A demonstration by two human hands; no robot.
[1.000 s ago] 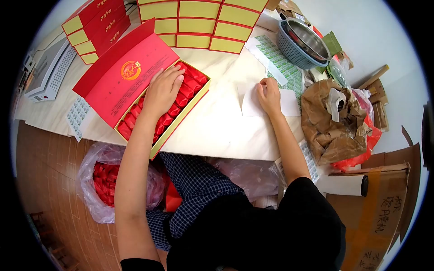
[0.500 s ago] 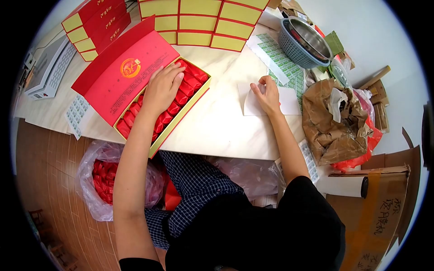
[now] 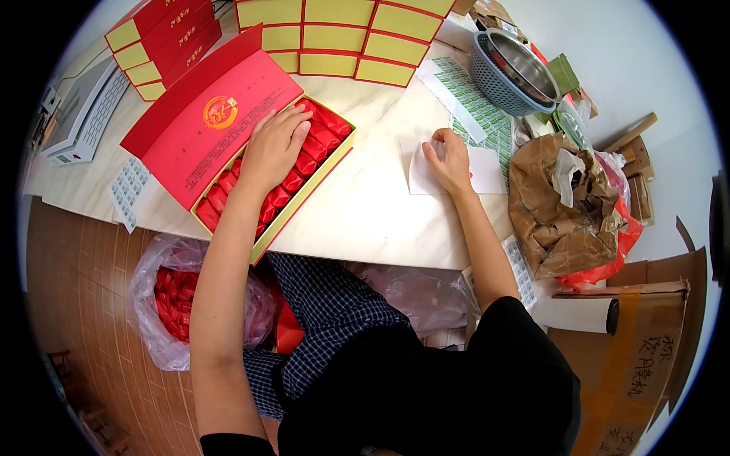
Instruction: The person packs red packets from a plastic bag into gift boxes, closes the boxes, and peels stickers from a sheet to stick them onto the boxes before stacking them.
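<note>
An open red box (image 3: 304,199) with a yellow inner edge holds rows of shiny red wrapped packets (image 3: 322,134). Its red lid (image 3: 179,144), with a gold round emblem, is folded back to the left. My left hand (image 3: 275,148) lies over the packets with its fingers stretched out, gripping none of them. To the right, my right hand (image 3: 452,161) pinches the lifted edge of a white paper sheet (image 3: 487,169) on the table. Thumb and forefinger are close together at the paper's edge. A small red spot shows beside this hand.
Closed red and yellow boxes (image 3: 334,38) are stacked at the back. A blue basket (image 3: 502,80) with a metal bowl, green-printed sheets (image 3: 468,91) and crumpled brown paper (image 3: 559,220) lie right. A plastic bag (image 3: 156,330) of red packets stands below.
My right thumb and fingers have shifted slightly at the paper, and its lifted edge has moved a little. My left hand rests in the same place.
</note>
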